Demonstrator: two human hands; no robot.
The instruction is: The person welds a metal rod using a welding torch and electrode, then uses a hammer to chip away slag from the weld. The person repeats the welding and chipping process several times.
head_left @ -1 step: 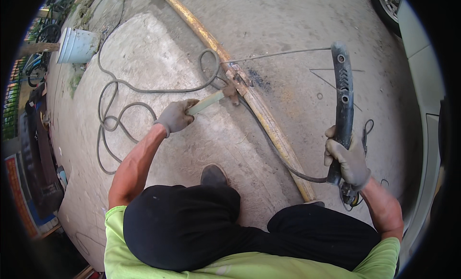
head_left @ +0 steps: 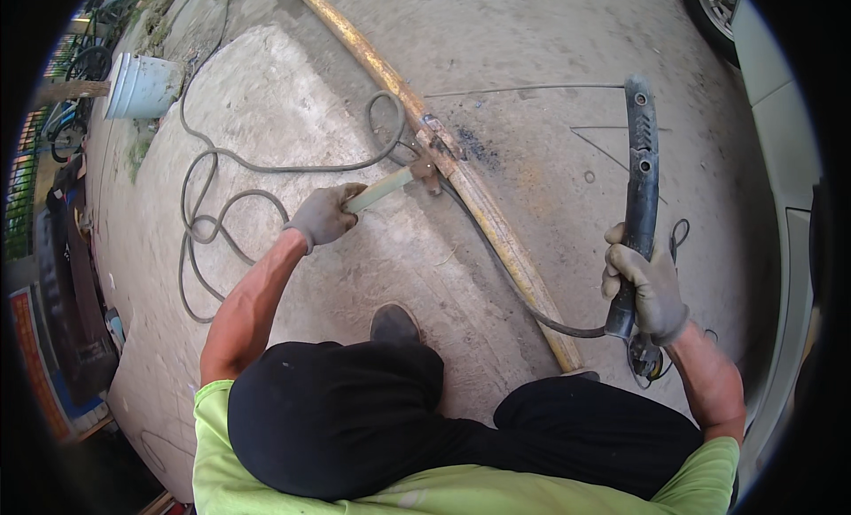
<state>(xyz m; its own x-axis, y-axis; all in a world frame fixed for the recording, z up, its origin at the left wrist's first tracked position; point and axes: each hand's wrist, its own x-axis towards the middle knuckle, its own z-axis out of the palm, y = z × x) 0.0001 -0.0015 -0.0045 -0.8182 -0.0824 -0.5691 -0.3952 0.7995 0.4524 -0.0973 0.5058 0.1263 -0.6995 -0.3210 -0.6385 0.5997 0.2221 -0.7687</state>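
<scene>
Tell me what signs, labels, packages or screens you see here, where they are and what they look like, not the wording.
Sign or banner: a flat red, blue and white printed board lying at the far left edge, beside the concrete slab.
Container: a white plastic bucket, upper left on the ground, lying tilted; no label can be made out.
No screens or packages show.

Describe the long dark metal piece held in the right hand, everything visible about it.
The long dark curved metal piece is a narrow, slightly arched strip, dull black and worn-looking, with a few holes along its upper part. It stands nearly upright above the concrete floor. The gloved right hand grips its lower end; nothing else visibly touches it.
</scene>
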